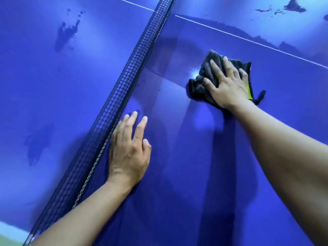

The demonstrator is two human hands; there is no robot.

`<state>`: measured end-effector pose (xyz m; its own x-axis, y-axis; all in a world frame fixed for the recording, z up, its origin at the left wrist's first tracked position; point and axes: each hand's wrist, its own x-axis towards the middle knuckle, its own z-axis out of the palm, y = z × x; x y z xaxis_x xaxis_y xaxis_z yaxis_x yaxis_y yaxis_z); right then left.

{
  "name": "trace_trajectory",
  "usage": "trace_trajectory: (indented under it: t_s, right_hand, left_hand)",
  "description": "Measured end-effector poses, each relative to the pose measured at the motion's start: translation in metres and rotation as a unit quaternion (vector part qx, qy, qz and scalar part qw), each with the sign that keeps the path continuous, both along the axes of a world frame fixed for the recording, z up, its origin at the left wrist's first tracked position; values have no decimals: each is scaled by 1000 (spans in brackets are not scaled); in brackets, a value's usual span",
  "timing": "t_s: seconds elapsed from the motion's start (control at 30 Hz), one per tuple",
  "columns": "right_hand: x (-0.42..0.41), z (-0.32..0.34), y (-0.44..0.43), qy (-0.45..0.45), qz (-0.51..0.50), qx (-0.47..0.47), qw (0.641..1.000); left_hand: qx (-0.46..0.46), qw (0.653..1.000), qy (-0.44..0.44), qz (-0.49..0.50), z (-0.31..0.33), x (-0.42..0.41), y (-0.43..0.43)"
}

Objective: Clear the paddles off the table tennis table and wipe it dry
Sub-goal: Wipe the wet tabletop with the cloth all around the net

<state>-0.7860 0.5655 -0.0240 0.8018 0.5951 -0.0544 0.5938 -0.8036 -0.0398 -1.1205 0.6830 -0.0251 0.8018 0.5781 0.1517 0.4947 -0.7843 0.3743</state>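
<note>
The blue table tennis table [177,157] fills the view. My right hand [229,86] presses flat on a dark grey cloth [198,86] with a yellow tag, right of the net. My left hand [129,148] lies flat on the table, fingers apart, beside the net and holding nothing. Dark wet patches [65,34] show on the far side of the net, and more wet patches [292,6] lie at the top right. No paddles are in view.
A black mesh net [124,86] runs diagonally from the bottom left to the top centre. A white centre line [248,39] crosses the table beyond the cloth. A strip of the table's edge shows at the bottom left corner.
</note>
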Motion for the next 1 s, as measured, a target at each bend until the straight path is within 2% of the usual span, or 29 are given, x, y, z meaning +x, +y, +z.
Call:
trace_trajectory:
  t_s: [0.13,0.3,0.47,0.6,0.67,0.8,0.9,1.0]
  right_hand:
    - [-15,-9,19,36,-2,27,999]
    - [-145,-10,25,24,138,46,989]
    - [-295,-16,-25,41,339,86,936]
    - [-305,-17,-48,60,398,89,911]
    - [-273,-18,-36,50,372,75,924]
    - [-179,-16,15,15,188,53,981]
    - [-114,-14,72,43,83,53,994]
    - [-86,-14,121,59,30,53,996]
  left_hand:
    - [22,998,67,4,-16,-77,-16]
    - [9,997,72,38,-11,-106,-20]
    - [-44,994,65,71,-3,-130,-28]
    - [-42,993,86,73,-5,-128,-27]
    - [-20,994,85,67,-9,-127,-27]
    - [9,993,87,84,-15,-127,-30]
    - [21,992,87,87,-20,-127,-29]
    - [35,993,79,86,-25,-126,-28]
